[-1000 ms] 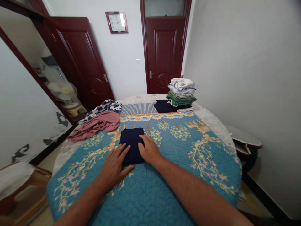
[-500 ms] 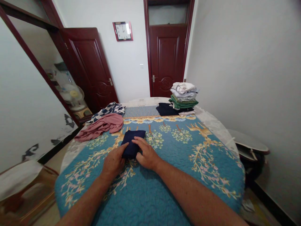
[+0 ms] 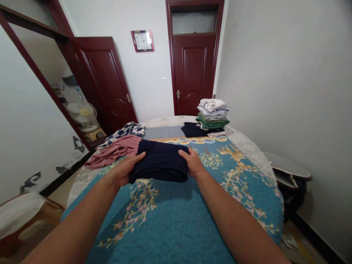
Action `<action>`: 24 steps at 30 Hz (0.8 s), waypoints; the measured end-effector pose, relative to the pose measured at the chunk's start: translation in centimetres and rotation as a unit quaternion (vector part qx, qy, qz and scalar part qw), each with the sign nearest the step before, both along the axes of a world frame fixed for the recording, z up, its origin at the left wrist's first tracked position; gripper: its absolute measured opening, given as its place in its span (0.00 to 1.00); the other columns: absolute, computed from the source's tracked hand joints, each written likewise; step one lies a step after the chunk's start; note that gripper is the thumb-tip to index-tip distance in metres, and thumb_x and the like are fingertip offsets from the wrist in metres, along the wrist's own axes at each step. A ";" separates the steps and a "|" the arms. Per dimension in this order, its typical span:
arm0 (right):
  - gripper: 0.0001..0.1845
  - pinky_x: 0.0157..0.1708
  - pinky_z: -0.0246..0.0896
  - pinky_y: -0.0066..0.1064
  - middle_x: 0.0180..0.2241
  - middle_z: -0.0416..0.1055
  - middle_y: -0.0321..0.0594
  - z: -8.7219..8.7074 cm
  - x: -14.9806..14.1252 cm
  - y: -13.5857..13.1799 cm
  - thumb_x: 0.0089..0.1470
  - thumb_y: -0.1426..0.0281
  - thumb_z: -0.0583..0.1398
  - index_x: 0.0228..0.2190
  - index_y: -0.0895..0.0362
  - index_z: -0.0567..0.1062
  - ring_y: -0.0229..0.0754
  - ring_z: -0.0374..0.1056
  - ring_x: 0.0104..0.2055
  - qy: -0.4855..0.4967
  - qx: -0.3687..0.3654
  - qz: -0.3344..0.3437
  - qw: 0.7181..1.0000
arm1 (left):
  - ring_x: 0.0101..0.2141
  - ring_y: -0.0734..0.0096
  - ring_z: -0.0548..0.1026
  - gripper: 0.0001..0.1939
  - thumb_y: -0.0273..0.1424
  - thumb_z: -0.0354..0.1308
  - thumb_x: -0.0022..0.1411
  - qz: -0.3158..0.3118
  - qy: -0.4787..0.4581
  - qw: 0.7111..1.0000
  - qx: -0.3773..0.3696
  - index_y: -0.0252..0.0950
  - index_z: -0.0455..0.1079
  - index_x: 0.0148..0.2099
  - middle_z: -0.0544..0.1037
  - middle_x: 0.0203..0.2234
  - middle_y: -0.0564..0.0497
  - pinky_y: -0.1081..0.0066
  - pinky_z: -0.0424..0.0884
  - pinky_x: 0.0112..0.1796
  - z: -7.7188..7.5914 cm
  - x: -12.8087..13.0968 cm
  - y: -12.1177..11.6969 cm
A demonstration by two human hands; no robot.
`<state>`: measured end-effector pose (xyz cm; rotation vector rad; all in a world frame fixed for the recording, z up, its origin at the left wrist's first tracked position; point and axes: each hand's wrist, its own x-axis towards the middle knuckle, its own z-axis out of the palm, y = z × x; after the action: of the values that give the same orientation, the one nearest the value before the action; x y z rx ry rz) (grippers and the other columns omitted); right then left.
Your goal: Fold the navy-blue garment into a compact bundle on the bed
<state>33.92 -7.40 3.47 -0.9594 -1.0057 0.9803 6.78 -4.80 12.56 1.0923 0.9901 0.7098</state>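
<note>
A folded navy garment (image 3: 162, 161) is held up between my two hands, above the blue patterned quilt (image 3: 170, 216) on the table. My left hand (image 3: 128, 167) grips its left side, thumb on top and fingers underneath. At the opposite edge my right hand (image 3: 194, 163) pinches it the same way, with the fingertips hidden behind the cloth. The exact kind of garment cannot be made out. Just beyond my left hand lies a crumpled pink garment (image 3: 112, 151), with a blue and white checked cloth (image 3: 128, 131) behind it.
At the back right of the table stands a stack of folded clothes (image 3: 213, 113), beside a dark folded garment (image 3: 192, 129). A pale stool (image 3: 24, 209) is at the left, and a dark-rimmed round seat (image 3: 288, 167) at the right. Doors and a wall clock (image 3: 143, 40) are beyond.
The navy garment lay as a small folded packet on the quilt under both hands. Now it is opened to a wider piece and lifted, with my hands farther apart at its sides.
</note>
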 end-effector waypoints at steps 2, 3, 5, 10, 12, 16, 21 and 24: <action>0.24 0.49 0.74 0.42 0.46 0.82 0.44 -0.5 1.0 0.6 0.54 0.54 0.66 0.49 0.55 0.79 0.50 0.79 0.46 0.015 -0.032 -0.007 0.999 | 0.40 0.53 0.86 0.19 0.37 0.69 0.60 0.007 -0.023 0.999 -0.022 0.34 0.77 0.51 0.86 0.41 0.40 0.56 0.83 0.43 -2.3 1.4 0.8; 0.24 0.49 0.74 0.43 0.46 0.82 0.46 -1.0 1.5 0.9 0.54 0.56 0.66 0.48 0.56 0.79 0.51 0.79 0.46 -0.008 -0.055 -0.014 0.998 | 0.40 0.53 0.86 0.18 0.36 0.68 0.60 0.014 -0.021 0.999 -0.023 0.34 0.77 0.50 0.86 0.40 0.40 0.56 0.84 0.42 -3.6 2.0 1.1; 0.23 0.49 0.74 0.43 0.45 0.83 0.48 -2.1 2.6 1.5 0.54 0.60 0.65 0.49 0.58 0.80 0.50 0.80 0.46 -0.062 -0.105 -0.051 0.991 | 0.38 0.55 0.86 0.15 0.35 0.67 0.60 0.033 0.005 0.999 -0.012 0.35 0.77 0.47 0.86 0.38 0.41 0.57 0.84 0.40 -6.3 3.1 1.6; 0.26 0.49 0.74 0.42 0.45 0.83 0.47 -4.1 4.3 2.6 0.54 0.67 0.63 0.54 0.60 0.79 0.50 0.80 0.46 -0.155 -0.173 -0.108 0.967 | 0.37 0.54 0.85 0.14 0.38 0.64 0.59 0.056 0.126 0.988 0.067 0.35 0.77 0.44 0.86 0.37 0.43 0.58 0.82 0.35 -10.3 3.7 2.3; 0.24 0.54 0.72 0.43 0.46 0.82 0.48 -4.1 4.7 2.7 0.54 0.69 0.62 0.53 0.60 0.80 0.51 0.78 0.49 -0.237 -0.157 -0.144 0.948 | 0.41 0.52 0.84 0.17 0.37 0.62 0.60 0.093 0.220 0.958 0.156 0.34 0.77 0.48 0.86 0.40 0.42 0.57 0.81 0.41 -10.5 3.1 2.7; 0.22 0.63 0.63 0.43 0.51 0.79 0.51 -2.7 4.5 2.0 0.59 0.73 0.55 0.51 0.60 0.81 0.51 0.73 0.57 -0.380 -0.064 -0.238 0.892 | 0.51 0.50 0.81 0.23 0.37 0.55 0.67 0.153 0.367 0.838 0.373 0.30 0.73 0.58 0.82 0.52 0.36 0.53 0.75 0.55 -9.6 2.4 3.4; 0.24 0.71 0.50 0.44 0.61 0.73 0.51 -1.2 1.6 0.6 0.67 0.69 0.51 0.59 0.60 0.75 0.49 0.62 0.68 -0.477 0.075 -0.171 0.859 | 0.61 0.56 0.73 0.25 0.36 0.45 0.74 0.024 0.369 0.750 0.548 0.32 0.69 0.65 0.77 0.60 0.38 0.56 0.65 0.65 -9.4 5.2 3.7; 0.28 0.74 0.40 0.54 0.70 0.63 0.49 -1.9 -0.6 -0.1 0.69 0.62 0.55 0.66 0.56 0.68 0.53 0.50 0.75 -0.549 0.066 -0.077 0.830 | 0.67 0.52 0.66 0.28 0.37 0.44 0.75 -0.072 0.415 0.715 0.558 0.31 0.64 0.70 0.70 0.67 0.37 0.50 0.60 0.67 -11.0 7.3 3.3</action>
<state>33.29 -7.52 1.53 -1.4925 -1.8695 0.1201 14.06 -1.50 1.56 2.7088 1.1768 0.6712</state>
